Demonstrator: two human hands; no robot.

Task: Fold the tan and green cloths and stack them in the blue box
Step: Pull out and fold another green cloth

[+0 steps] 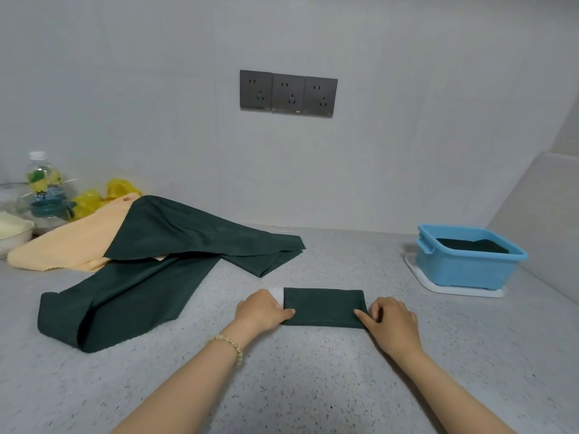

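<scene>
Two bare forearms reach in over the speckled countertop (313, 386), the left wrist wearing a bead bracelet (230, 344). Between the hands lies a folded green cloth (324, 306), a neat narrow rectangle flat on the counter. The left hand (263, 310) holds its left end, thumb on top and fingers curled at the edge. The right hand (391, 321) grips the right end, forefinger laid on the fabric and the other fingers curled by the fold. A small white thing shows just behind the left hand; I can't tell what it is.

Off to the right, well apart from the hands, the blue box (463, 270) sits on a white tray (454, 291). A dark green folded piece (470, 244) already lies inside it, so I'd say at least one cloth is done.

To the left there's plenty left. Two loose green cloths (163, 233) sprawl unfolded, one draped partly over the other, and a tan cloth (62, 245) lies rumpled under the upper one's far edge. Behind them are a yellow plastic bag (103, 195) and a water bottle (42, 183).

By my reckoning the job is well short of half done: this cloth looks about ready for one more fold or for the box, and the three loose ones haven't been started.
</scene>
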